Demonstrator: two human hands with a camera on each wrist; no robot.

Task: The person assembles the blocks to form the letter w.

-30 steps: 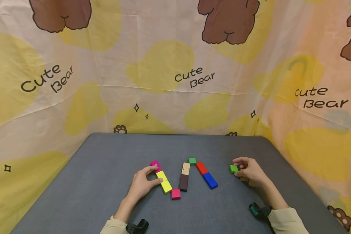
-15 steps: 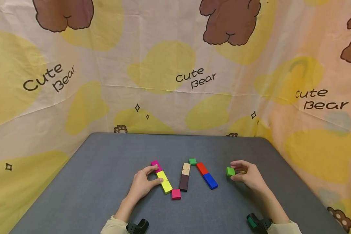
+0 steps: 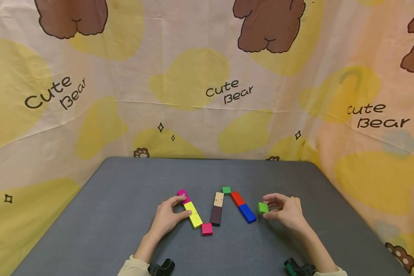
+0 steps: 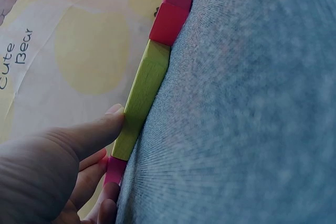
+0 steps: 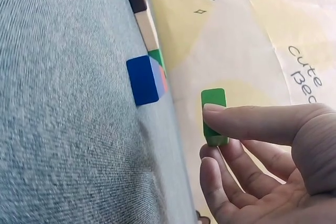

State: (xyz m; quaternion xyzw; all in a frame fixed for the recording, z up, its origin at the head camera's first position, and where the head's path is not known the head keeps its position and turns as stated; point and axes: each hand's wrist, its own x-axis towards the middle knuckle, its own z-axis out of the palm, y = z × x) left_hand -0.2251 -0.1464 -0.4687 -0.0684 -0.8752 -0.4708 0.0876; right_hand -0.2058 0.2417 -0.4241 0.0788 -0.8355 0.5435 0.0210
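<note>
In the head view my right hand pinches a light green block between thumb and fingertips, right of the blue block. The right wrist view shows the green block under the thumb, held above the table. My left hand rests at a slanting row. Its thumb touches the yellow block, and its fingertips lie on the magenta block. A pinkish-red block ends that row. Beside it a dark brown block and a natural wood block form a second slant.
A darker green block stands at the top of the zigzag, next to the red block. Behind my right hand a pale wooden piece is partly hidden. All lie on a grey table in front of a printed cloth.
My right hand has lifted the light green block and carried it left toward the blue block, leaving the pale wooden piece behind. My left hand has stayed in place.
</note>
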